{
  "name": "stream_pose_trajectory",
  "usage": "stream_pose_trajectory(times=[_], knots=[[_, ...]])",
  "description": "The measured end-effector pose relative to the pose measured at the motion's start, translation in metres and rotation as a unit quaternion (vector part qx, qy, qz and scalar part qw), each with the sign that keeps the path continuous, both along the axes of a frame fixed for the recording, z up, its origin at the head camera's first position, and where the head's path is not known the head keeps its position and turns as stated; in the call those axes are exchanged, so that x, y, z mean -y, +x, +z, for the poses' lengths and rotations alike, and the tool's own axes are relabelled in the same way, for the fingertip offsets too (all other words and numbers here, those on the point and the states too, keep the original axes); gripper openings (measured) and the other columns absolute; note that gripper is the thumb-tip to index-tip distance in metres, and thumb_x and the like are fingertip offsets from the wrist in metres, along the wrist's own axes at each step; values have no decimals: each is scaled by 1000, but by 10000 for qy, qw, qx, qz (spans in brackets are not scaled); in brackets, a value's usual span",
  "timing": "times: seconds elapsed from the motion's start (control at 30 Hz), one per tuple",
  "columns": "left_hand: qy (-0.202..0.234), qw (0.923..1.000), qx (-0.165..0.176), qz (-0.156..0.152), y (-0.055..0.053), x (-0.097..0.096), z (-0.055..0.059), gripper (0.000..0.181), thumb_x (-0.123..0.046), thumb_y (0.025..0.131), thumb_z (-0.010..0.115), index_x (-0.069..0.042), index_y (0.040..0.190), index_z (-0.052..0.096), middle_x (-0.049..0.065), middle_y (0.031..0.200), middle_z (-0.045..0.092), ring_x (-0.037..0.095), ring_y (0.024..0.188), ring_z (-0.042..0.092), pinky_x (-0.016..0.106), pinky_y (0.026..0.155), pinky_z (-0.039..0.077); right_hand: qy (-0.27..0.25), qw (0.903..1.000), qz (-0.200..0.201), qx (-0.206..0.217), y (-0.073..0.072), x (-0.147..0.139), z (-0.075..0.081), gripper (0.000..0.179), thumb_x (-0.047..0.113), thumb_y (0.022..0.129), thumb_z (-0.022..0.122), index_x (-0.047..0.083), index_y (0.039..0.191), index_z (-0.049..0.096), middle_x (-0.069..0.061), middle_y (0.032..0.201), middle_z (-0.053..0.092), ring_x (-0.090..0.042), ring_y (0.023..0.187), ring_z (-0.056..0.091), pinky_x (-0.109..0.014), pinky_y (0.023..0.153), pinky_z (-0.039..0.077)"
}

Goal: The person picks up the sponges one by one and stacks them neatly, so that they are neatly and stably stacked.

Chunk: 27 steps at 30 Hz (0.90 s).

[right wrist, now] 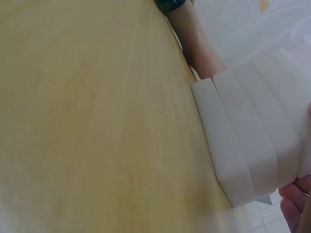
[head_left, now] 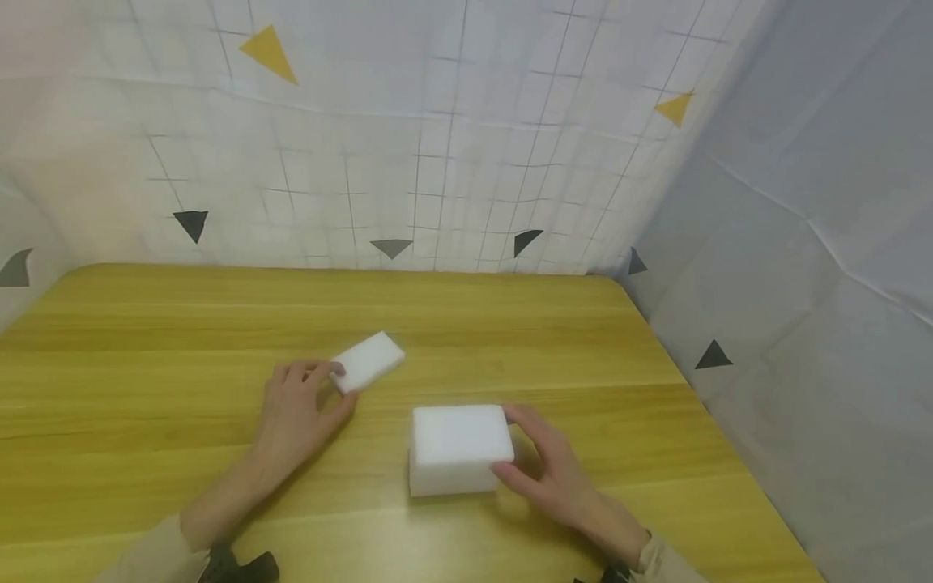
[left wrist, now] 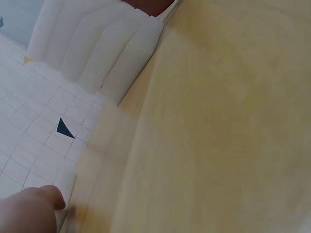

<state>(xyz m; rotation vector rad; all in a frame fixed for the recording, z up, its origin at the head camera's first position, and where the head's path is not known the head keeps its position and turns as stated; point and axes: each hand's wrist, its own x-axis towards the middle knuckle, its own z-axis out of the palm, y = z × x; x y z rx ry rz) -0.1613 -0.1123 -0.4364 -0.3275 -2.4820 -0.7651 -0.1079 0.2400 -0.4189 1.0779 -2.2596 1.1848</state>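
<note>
Several white sponge blocks form a neat stack (head_left: 459, 437) on the wooden table, their layers plain in the left wrist and right wrist views. My right hand (head_left: 550, 474) grips the stack's right end, thumb at the near side and fingers at the far side. Farther back and to the left, a single white sponge (head_left: 370, 360) lies at a slant on the table. My left hand (head_left: 295, 413) pinches its left end between thumb and fingers. In the left wrist view only a fingertip or thumb tip (left wrist: 51, 196) of that hand shows, beside a sliver of white.
The wood-grain table (head_left: 182, 324) ends at a white grid-patterned cloth (head_left: 394, 162) behind and a pale sheet (head_left: 824, 324) along the right. Dark bands with gear (head_left: 236, 567) sit at my wrists.
</note>
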Motion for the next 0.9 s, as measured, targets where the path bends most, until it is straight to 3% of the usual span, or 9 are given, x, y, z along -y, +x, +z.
stream_pose_trajectory(times=[0.43,0.67,0.9], knots=[[-200,9997,-81,-135,29,0,0,37,-28,74,82,-9,102,68,17,103,67,35,94,54,49,81,44,40,10000,9,0,1,1,-2,61,13,84,75,7,140,52,-7,128,63,-19,112,61,-31,102,50],[-87,9993,-200,-292,44,1,-2,35,-27,70,84,-13,98,68,11,100,67,28,91,54,42,79,43,50,10000,-38,19,1,0,-2,61,12,84,74,8,140,52,-7,128,63,-19,112,60,-31,101,51],[16,9990,243,-371,60,0,0,32,-26,74,85,-19,100,68,5,106,67,23,98,53,42,81,44,18,10000,-19,-47,1,-1,-2,61,13,84,75,6,140,52,-7,128,63,-19,112,60,-32,101,51]])
